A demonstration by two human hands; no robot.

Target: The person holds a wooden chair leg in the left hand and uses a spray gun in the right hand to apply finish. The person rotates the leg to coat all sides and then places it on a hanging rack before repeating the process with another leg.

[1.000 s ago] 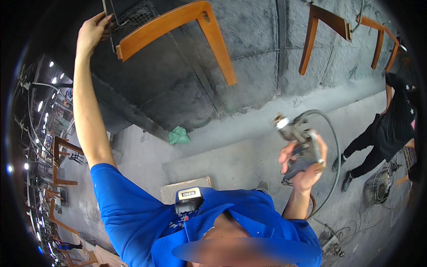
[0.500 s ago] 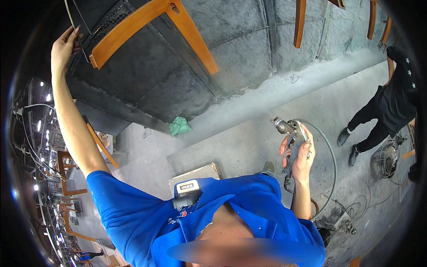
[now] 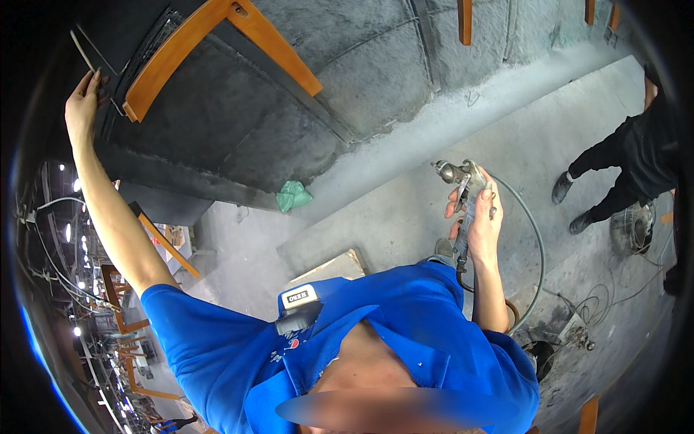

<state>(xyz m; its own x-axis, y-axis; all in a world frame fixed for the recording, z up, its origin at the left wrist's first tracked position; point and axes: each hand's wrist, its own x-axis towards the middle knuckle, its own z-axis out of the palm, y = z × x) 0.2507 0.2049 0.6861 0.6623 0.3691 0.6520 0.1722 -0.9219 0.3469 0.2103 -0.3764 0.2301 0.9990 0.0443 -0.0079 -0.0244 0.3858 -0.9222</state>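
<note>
My left hand (image 3: 82, 108) is raised at the far left, its fingers closed around a thin pale rod (image 3: 82, 49). Beside it hangs an orange-brown wooden frame piece (image 3: 172, 64), curved and joined at an angle to a second bar; any contact between my fingers and the wood cannot be made out. On the right, my right hand (image 3: 486, 217) is wrapped around a metal spray gun (image 3: 463, 199) whose nozzle points up and left. A grey-green hose (image 3: 541, 246) loops down from the gun past my forearm.
Dark, dusty booth panels (image 3: 282, 108) stand ahead. A green cloth (image 3: 293, 196) lies at their foot. Another person in dark clothes (image 3: 636, 166) stands at the right, near a round metal pot (image 3: 631, 230) and tangled lines. More wooden frames (image 3: 116, 300) are at the left.
The hanging frame and my left hand have shifted up and left in the view, as has most of the scene. My right hand and the spray gun sit slightly higher and further left.
</note>
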